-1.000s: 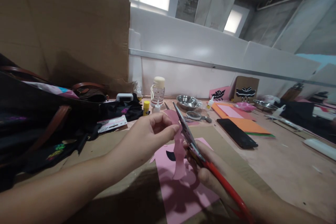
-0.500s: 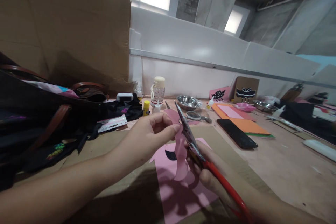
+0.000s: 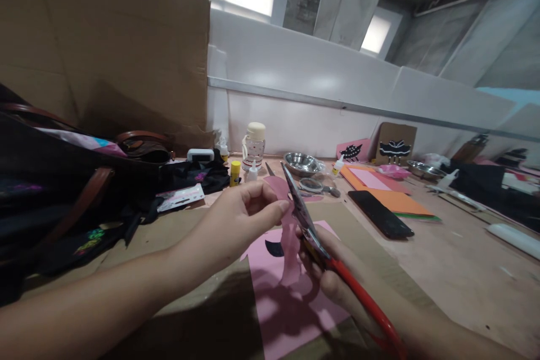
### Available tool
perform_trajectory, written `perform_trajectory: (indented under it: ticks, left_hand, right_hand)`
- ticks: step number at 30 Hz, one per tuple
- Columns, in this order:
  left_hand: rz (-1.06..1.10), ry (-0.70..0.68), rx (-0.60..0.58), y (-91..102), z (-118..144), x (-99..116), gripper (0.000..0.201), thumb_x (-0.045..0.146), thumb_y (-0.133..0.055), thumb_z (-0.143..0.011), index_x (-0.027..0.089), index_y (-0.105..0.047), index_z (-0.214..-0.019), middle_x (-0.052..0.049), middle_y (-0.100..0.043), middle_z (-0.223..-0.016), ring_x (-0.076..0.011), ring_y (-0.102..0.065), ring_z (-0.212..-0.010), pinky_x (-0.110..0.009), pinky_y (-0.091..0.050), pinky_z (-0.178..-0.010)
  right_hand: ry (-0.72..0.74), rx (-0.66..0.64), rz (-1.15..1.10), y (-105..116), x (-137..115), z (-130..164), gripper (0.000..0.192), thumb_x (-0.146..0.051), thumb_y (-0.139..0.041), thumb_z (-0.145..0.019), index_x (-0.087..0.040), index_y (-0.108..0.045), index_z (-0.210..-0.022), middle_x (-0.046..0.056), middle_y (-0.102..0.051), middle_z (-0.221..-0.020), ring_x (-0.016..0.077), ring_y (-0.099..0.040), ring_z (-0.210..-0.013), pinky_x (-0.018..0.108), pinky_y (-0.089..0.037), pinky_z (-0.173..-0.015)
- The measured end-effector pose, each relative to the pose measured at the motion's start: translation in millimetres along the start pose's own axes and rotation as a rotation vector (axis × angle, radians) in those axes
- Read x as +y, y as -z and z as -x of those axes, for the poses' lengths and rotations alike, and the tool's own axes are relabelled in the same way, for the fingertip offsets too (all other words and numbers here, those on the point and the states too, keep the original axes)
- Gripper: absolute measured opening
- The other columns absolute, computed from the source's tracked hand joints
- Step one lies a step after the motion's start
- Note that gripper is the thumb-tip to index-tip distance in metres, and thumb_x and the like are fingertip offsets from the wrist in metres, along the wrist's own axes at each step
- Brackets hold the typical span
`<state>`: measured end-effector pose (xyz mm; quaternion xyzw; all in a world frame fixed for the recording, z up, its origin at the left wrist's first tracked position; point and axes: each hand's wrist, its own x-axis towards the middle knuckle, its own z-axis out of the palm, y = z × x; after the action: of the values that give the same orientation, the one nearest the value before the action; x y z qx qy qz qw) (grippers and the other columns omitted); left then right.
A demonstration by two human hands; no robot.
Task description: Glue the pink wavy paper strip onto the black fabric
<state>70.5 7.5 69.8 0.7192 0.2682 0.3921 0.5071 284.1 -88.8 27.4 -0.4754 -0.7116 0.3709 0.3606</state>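
At the far left of the frame a dark bag (image 3: 50, 180) with brown straps slumps on the counter (image 3: 464, 270), under a tall sheet of brown cardboard (image 3: 101, 39) that fills the upper left. Just right of the bag lie a black cloth bundle (image 3: 194, 174), a white and pink packet (image 3: 180, 198), a yellow glue stick (image 3: 235, 172) and a clear bottle with a cream cap (image 3: 253, 145).

From the lower left the left hand (image 3: 236, 219) reaches toward the centre, thumb and fingers pinched on the upper part of a pink paper cutout (image 3: 289, 236), which hangs down in the middle of the frame. Below it a pink sheet (image 3: 287, 315) with a dark curved mark lies flat on a piece of brown card on the counter.

Right of centre, the right hand (image 3: 337, 275) is clenched around the red handles of a pair of scissors (image 3: 304, 216). Their blades point up and away, with the cutout's edge against them; how far the blades are parted cannot be told from this angle.

Beyond the hands, at centre, sits a steel bowl (image 3: 300, 163). Further right a black phone (image 3: 381, 214) lies beside a stack of orange and pink paper (image 3: 400, 199). Behind these stand a pink card and a brown card (image 3: 395, 143) bearing black shapes, and a second steel bowl (image 3: 422, 167) rests toward the right edge.
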Motion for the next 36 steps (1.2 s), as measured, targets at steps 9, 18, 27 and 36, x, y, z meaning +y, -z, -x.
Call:
perform_trajectory:
  ticks: [9, 18, 27, 36]
  left_hand:
    - [0.018, -0.022, -0.008, -2.1, 2.7, -1.8, 0.027, 0.042, -0.065, -0.091, 0.020, -0.057, -0.077, -0.002, -0.067, -0.077, -0.0221, -0.067, -0.077, -0.035, -0.051, -0.073]
    - [-0.002, -0.026, -0.001, -0.9, 2.7, -0.5, 0.027, 0.042, -0.066, -0.092, 0.019, -0.058, -0.078, -0.003, -0.067, -0.078, -0.0222, -0.067, -0.078, -0.036, -0.051, -0.073]
    - [0.019, -0.018, -0.019, -1.1, 2.5, -2.0, 0.028, 0.044, -0.065, -0.093, 0.021, -0.055, -0.080, -0.003, -0.067, -0.076, -0.0217, -0.067, -0.078, -0.037, -0.052, -0.075]
    - [0.008, -0.031, 0.025, -1.2, 1.2, 1.5, 0.023, 0.037, -0.066, -0.090, 0.020, -0.058, -0.076, 0.000, -0.065, -0.075, -0.0164, -0.063, -0.073, -0.028, -0.050, -0.069]
  right_hand:
    - [0.015, 0.030, 0.001, -1.3, 6.5, 1.1, 0.054, -0.053, -0.058, -0.099, -0.030, -0.049, -0.147, 0.009, -0.068, -0.112, 0.0280, -0.068, -0.099, 0.039, -0.059, -0.082]
    - [0.028, 0.032, 0.019, -2.4, 6.8, 0.3, 0.055, -0.057, -0.059, -0.098, -0.031, -0.051, -0.146, 0.008, -0.068, -0.109, 0.0284, -0.067, -0.099, 0.039, -0.059, -0.084]
    - [0.004, 0.044, 0.078, -2.8, 2.6, -2.4, 0.052, -0.056, -0.055, -0.098, -0.030, -0.053, -0.143, 0.007, -0.068, -0.099, 0.0273, -0.067, -0.087, 0.037, -0.059, -0.072]
    - [-0.029, 0.065, 0.036, -3.1, -0.5, -0.6, 0.057, -0.062, -0.056, -0.096, -0.029, -0.054, -0.142, 0.007, -0.067, -0.095, 0.0266, -0.067, -0.084, 0.036, -0.058, -0.070]
